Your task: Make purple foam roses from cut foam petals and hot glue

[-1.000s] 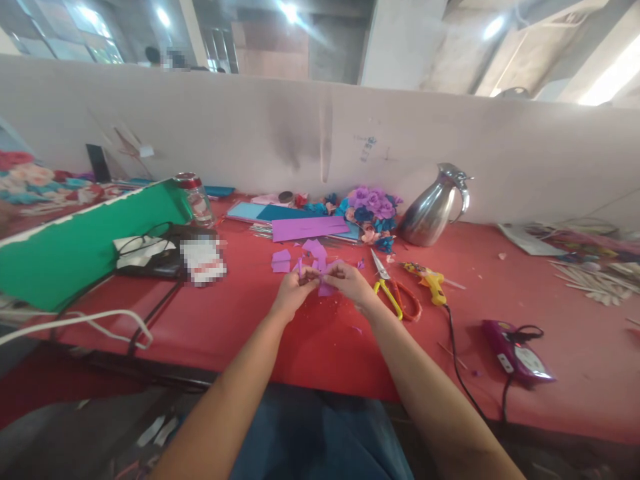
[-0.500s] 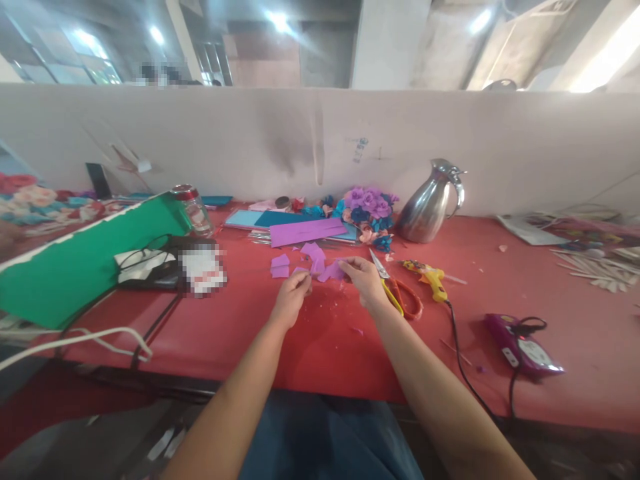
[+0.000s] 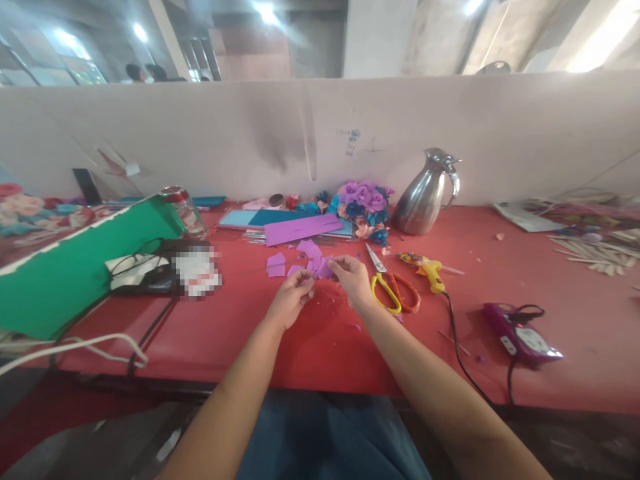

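My right hand (image 3: 354,279) pinches a piece of purple paper (image 3: 325,268) between thumb and fingertips, just above the red table. Beside it, my left hand (image 3: 291,299) is closed, thumb pressed to the fingers; a small purplish bit shows at the tips, too small to name. A thin dark line, perhaps a wire or stick, runs left from near this hand across the cut purple paper pieces (image 3: 275,265). More pieces lie partly behind the fingers. Scissors (image 3: 386,293) with yellow and orange handles rest open to the right of my right hand.
A yellow glue gun (image 3: 431,272) and a purple power box (image 3: 523,337) lie right. Behind are a purple paper strip (image 3: 300,229), paper flowers (image 3: 367,200) and a steel jug (image 3: 425,197). Left stand a glass jar (image 3: 186,217) and a green board (image 3: 95,267).
The view has shifted slightly, so the table things appear a little further left and up. My right hand has drawn back from the scissors, whose handles show more fully. Both hands remain closed.
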A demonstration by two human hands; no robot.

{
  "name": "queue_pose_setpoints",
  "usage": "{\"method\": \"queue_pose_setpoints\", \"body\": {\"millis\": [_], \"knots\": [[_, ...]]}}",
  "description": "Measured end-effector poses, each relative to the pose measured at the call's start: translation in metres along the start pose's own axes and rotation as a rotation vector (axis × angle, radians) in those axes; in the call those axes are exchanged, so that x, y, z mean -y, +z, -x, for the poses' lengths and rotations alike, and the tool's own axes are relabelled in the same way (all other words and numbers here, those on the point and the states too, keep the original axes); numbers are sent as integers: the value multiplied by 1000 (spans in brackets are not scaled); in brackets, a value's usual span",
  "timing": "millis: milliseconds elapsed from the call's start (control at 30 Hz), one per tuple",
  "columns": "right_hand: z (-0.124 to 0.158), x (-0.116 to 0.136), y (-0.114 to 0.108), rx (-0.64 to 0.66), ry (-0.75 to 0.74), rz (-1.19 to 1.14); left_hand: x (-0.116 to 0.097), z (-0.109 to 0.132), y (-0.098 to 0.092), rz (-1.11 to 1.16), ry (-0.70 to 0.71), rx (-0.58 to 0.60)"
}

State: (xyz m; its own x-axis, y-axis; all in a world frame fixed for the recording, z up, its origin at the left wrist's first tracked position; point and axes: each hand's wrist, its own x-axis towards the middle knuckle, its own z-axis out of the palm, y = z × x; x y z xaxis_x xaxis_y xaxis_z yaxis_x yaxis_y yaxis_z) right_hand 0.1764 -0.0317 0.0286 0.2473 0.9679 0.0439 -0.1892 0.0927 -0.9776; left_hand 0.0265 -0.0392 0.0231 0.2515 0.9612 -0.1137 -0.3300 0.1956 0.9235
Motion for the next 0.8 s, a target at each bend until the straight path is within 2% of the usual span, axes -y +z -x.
{"method": "queue_pose_setpoints", "body": {"millis": [333, 800], "knots": [[5, -2, 5, 42, 44, -66, 0, 0, 3, 12, -58, -1], [7, 1, 5, 73, 84, -68, 3, -2, 1, -9, -42, 6]]}}
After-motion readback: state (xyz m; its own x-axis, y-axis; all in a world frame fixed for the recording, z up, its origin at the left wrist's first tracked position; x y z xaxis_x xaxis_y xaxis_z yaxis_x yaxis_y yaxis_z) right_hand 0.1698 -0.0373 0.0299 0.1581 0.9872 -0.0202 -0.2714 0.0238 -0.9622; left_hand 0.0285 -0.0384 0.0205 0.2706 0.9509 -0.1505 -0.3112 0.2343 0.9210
